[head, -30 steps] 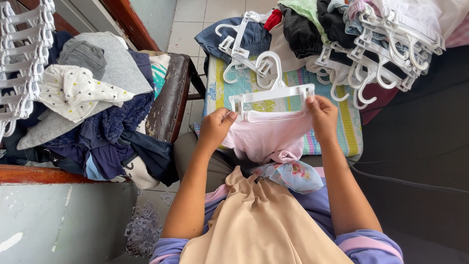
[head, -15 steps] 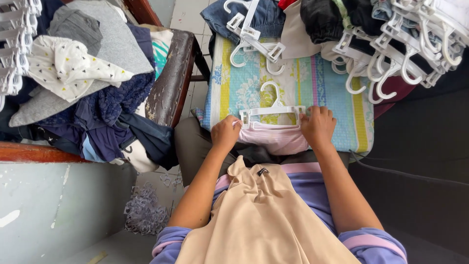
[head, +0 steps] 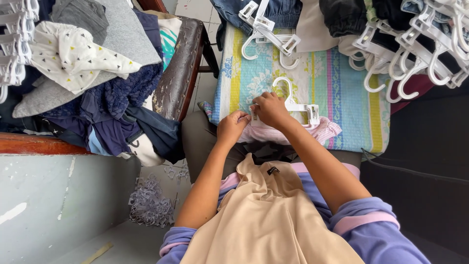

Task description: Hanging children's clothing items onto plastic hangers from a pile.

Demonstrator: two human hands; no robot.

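Small pink garment (head: 293, 133) lying flat on the near edge of the striped flowery cloth (head: 337, 83), clipped under a white plastic hanger (head: 293, 100). Hanger hook pointing away from the person, bar across the top of the pink garment, one clip showing at the far right end of the bar.

Left hand (head: 233, 128) at the left end of the pink garment, grip closed, fingers curled and pinching the pink edge. Right hand (head: 271, 108) just beside it, touching it, grip closed on the left clip of the hanger, fingers bent down over it. Both arms bare, coming out of purple sleeves with pink cuffs (head: 364, 225). Tan cloth (head: 273, 220) draped over the lap, below the pink garment.

Beyond the pink garment, more clothes on white hangers (head: 415, 54), dark and denim, stacked along the far side of the striped cloth, hooks hanging toward the person. Left of the pink garment, a worn brown chair (head: 178, 63) piled with loose clothes (head: 83, 68): grey, dark blue, white with small dots. Below that chair, on the floor, a heap of small clear plastic clips (head: 151, 205).
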